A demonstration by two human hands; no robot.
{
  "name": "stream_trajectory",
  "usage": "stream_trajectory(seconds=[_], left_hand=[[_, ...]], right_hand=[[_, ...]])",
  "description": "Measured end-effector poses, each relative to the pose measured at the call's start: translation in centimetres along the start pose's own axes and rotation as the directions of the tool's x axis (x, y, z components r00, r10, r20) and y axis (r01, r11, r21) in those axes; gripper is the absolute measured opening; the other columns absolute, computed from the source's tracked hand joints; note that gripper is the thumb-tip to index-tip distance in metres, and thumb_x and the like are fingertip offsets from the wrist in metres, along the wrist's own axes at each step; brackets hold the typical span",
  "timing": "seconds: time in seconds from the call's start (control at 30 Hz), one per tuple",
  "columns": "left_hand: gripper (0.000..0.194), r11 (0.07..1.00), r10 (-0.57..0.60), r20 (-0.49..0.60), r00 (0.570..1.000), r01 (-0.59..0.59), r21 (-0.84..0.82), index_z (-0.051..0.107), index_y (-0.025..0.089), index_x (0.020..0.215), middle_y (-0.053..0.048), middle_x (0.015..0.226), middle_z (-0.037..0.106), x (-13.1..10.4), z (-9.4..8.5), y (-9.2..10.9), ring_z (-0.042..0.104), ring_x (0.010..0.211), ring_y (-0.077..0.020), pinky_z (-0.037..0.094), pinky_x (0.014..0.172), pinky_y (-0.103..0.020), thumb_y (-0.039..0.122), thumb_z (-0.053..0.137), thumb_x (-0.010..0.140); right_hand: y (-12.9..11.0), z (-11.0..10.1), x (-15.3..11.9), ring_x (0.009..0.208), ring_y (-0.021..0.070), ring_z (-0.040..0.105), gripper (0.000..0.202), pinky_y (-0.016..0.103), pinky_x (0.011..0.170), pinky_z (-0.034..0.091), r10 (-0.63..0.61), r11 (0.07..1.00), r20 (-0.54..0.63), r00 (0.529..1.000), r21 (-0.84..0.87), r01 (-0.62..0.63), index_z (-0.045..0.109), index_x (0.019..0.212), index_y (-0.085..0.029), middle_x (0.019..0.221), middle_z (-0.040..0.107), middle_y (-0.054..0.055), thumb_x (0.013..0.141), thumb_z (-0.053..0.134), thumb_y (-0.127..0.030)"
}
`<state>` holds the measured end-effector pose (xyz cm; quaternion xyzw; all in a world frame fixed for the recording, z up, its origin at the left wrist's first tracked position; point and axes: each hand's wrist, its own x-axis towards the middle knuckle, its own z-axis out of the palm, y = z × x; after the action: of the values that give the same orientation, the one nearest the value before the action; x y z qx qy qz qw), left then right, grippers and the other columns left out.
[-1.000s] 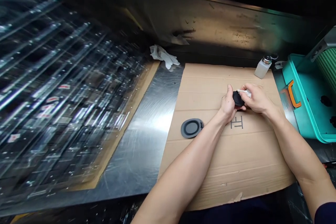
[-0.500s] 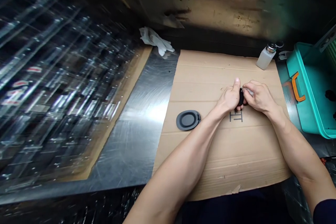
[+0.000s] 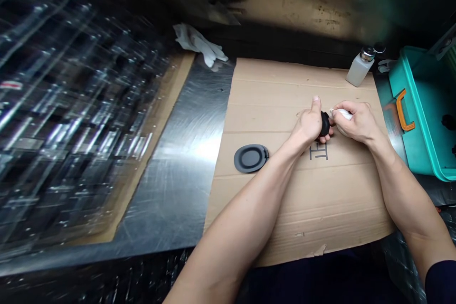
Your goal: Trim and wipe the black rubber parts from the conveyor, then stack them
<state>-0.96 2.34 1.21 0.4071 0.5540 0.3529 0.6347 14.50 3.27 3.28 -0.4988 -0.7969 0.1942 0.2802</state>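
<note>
My left hand (image 3: 309,122) is closed around a small black rounded part (image 3: 325,124), its thumb pointing up and its fingertips showing underneath. Close beside it on the right, my right hand (image 3: 356,121) pinches a white cloth (image 3: 342,114) between thumb and fingers. The cloth's tip is near the black part; whether they touch I cannot tell. Both hands are above a cardboard sheet (image 3: 302,199). To the left of my left forearm lies a dark grey oval part (image 3: 251,158) with a raised ring and a small hinge-like end.
A whitish bottle (image 3: 359,69) with a metal top stands at the cardboard's far right corner. Right of it is a teal bin (image 3: 409,118) with an orange handle. White gloves (image 3: 201,43) lie at the back left. Blurred clear plastic trays (image 3: 81,128) fill the left side.
My right hand has drawn slightly away from the black part, so more of the white cloth and of the black part shows. The whole view has shifted a little.
</note>
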Motion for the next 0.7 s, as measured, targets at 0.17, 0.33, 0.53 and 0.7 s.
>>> stream_trajectory(seconds=[0.17,0.33,0.53,0.7], left_hand=[[0.080,0.999,0.030,0.022,0.999,-0.031,0.029,0.061,0.015,0.066,-0.010,0.056,0.066,-0.1,0.0,0.0,0.056,0.039,-0.0128,0.041,0.038,-0.022,0.076,0.015,0.091],[0.081,0.992,0.077,0.019,0.997,-0.078,0.097,0.060,0.015,0.060,-0.009,0.054,0.065,-0.3,0.0,-0.1,0.055,0.038,-0.0121,0.042,0.039,-0.022,0.076,0.017,0.092],[0.080,0.982,0.104,0.051,0.993,-0.111,0.155,0.059,0.015,0.058,-0.009,0.052,0.063,-0.9,-0.2,0.0,0.055,0.037,-0.0116,0.042,0.040,-0.022,0.075,0.019,0.092],[0.080,0.971,0.131,0.079,0.988,-0.144,0.189,0.059,0.015,0.055,-0.008,0.049,0.061,-1.4,-0.2,0.1,0.053,0.035,-0.0116,0.040,0.038,-0.022,0.076,0.021,0.092]], right_hand=[[0.1,0.5,0.1,0.074,0.0177,0.065,0.019,0.026,0.072,0.045,-0.081,0.997,0.027,0.996,-0.007,0.081,0.074,0.082,-0.019,0.076,0.072,0.002,0.085,0.055,-0.023],[0.2,0.9,0.3,0.074,0.0188,0.063,0.019,0.028,0.073,0.044,-0.098,0.992,0.026,0.995,-0.080,0.100,0.073,0.081,-0.018,0.076,0.071,0.004,0.084,0.055,-0.022],[0.0,0.5,0.8,0.070,0.0181,0.061,0.020,0.028,0.070,0.043,-0.122,0.990,0.095,0.988,-0.057,0.128,0.072,0.077,-0.018,0.074,0.070,0.003,0.081,0.052,-0.021],[-0.1,-0.5,0.8,0.063,0.0177,0.054,0.018,0.030,0.065,0.038,-0.087,0.981,0.236,0.968,-0.149,0.124,0.070,0.070,-0.018,0.068,0.067,0.004,0.077,0.053,-0.019]])
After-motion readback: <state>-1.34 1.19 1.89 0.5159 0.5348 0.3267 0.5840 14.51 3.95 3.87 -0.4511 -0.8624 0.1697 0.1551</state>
